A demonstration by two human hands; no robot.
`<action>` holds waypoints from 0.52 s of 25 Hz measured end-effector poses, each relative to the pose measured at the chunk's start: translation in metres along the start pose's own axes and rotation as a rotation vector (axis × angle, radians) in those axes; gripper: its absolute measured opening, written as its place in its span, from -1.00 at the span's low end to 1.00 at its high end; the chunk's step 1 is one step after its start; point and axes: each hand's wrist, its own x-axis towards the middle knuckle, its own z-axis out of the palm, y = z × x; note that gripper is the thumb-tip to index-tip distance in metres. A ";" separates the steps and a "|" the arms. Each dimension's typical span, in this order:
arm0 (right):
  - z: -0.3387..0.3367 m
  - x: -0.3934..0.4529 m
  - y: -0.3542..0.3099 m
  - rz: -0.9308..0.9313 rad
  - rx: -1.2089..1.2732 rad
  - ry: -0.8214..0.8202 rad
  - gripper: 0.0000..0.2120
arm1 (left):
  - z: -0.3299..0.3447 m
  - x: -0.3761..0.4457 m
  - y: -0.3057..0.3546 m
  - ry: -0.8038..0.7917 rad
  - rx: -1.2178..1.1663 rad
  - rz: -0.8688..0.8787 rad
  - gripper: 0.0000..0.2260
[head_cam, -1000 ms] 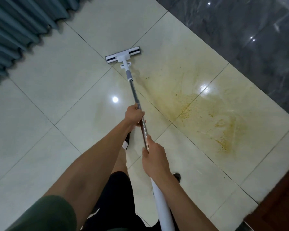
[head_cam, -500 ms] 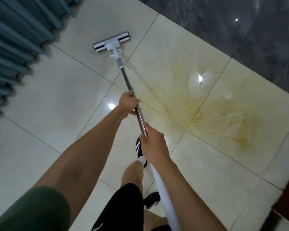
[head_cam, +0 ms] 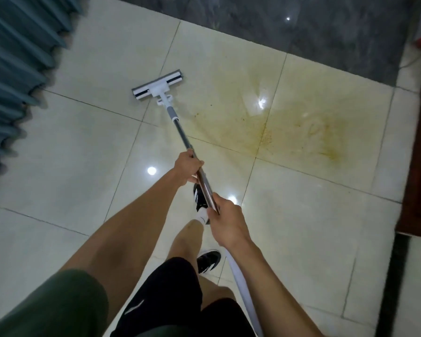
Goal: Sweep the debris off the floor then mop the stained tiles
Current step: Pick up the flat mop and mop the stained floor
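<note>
Pale glossy floor tiles [head_cam: 66, 147] fill most of the view, and everything here is placed relative to the mop handle [head_cam: 182, 139], which runs up from the bottom centre toward the middle of the picture. Nearest, black shorts [head_cam: 170, 293] and a black shoe [head_cam: 208, 260] sit just left of the handle's white lower length. The right hand [head_cam: 226, 221] is closed around the handle low down, where white meets metal; the left hand [head_cam: 187, 166] is wrapped around the metal shaft farther up (a second striped shoe shows between the two hands). Beyond the left hand the handle ends in the flat mop head [head_cam: 157, 87], lying on the tiles. Right of the handle spreads the yellow-brown stain [head_cam: 289, 122], touching several tiles, apart from the mop head. Left of the handle hangs a teal pleated curtain [head_cam: 15, 69]. Farthest off lies a dark marble strip [head_cam: 277, 27].
</note>
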 end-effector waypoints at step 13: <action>0.019 -0.044 0.024 0.065 0.200 0.120 -0.63 | 0.025 -0.028 -0.026 -0.021 0.000 0.001 -0.45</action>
